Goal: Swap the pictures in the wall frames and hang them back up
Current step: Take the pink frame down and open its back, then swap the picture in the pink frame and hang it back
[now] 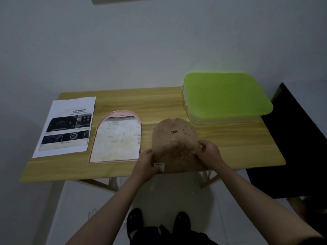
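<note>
Across the wooden table (159, 103), my left hand (146, 163) and right hand (208, 152) gripped the brown arched backing board (174, 144); the pink arched frame (115, 138) lay just leftward, parallel.

wall (159, 41): pale grey | floor (221, 200): light tiles (dim light) | table (159, 99): wooden

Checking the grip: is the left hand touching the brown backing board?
Touching. The head view shows the left hand gripping the brown backing board's lower left edge.
</note>
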The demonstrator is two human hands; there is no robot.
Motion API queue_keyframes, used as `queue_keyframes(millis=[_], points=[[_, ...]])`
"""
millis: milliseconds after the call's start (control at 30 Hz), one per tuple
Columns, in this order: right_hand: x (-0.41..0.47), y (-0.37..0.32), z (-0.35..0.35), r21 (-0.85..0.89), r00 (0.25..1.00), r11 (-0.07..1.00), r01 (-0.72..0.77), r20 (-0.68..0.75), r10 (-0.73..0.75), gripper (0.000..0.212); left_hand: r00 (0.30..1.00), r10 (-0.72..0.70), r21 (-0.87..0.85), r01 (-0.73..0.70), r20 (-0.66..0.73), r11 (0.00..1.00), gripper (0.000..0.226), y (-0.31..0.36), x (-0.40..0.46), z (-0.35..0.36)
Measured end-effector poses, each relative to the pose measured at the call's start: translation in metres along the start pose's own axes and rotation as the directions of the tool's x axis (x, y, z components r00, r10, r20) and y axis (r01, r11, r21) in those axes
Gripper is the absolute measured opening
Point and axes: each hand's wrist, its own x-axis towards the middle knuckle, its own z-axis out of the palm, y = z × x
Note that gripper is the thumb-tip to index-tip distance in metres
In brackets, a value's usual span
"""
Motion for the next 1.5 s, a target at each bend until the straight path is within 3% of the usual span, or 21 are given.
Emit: queue_keyframes(millis=[367, 600, 833, 1067, 1267, 1400, 1500], points=[[0.017, 0.02, 0.01, -0.084, 0.997, 0.996, 0.034, 0.073, -0.028, 0.062, 0.997, -0.053, 0.016, 0.054, -0.051, 0.998, 0.061, 0.005, -0.005, 0.007], [0.023, -0.014, 0.029, -0.026, 0.989, 0.991, 0.133, -0.066, -0.135, 0.043, 0.959, -0.138, -0.105, 0.115, -0.249, 0.988, 0.044, 0.008, -0.008, -0.014], [0.049, -0.092, 0.085, 0.035, 0.961, 0.962, 0.271, 0.044, -0.272, 0.032, 0.91, -0.191, -0.152, 0.144, -0.367, 0.978, 0.044, -0.044, 0.01, -0.082], [0.08, -0.168, 0.135, -0.08, 0.949, 0.956, 0.283, 0.168, -0.267, 0.049, 0.944, -0.166, -0.066, 0.153, -0.285, 0.986, 0.052, -0.112, 0.048, -0.142], [0.108, -0.19, 0.164, -0.289, 0.948, 0.915, 0.283, 0.229, -0.221, 0.067, 0.995, -0.071, 0.077, 0.076, -0.073, 0.994, 0.076, -0.146, 0.084, -0.166], [0.112, -0.195, 0.173, -0.391, 0.957, 0.882, 0.262, 0.224, -0.185, 0.074, 0.998, -0.044, 0.124, 0.04, 0.033, 0.992, 0.089, -0.161, 0.096, -0.169], [0.112, -0.196, 0.178, -0.413, 0.969, 0.88, 0.235, 0.175, -0.176, 0.078, 0.999, -0.012, 0.113, 0.009, 0.032, 0.994, 0.088, -0.165, 0.099, -0.169]])
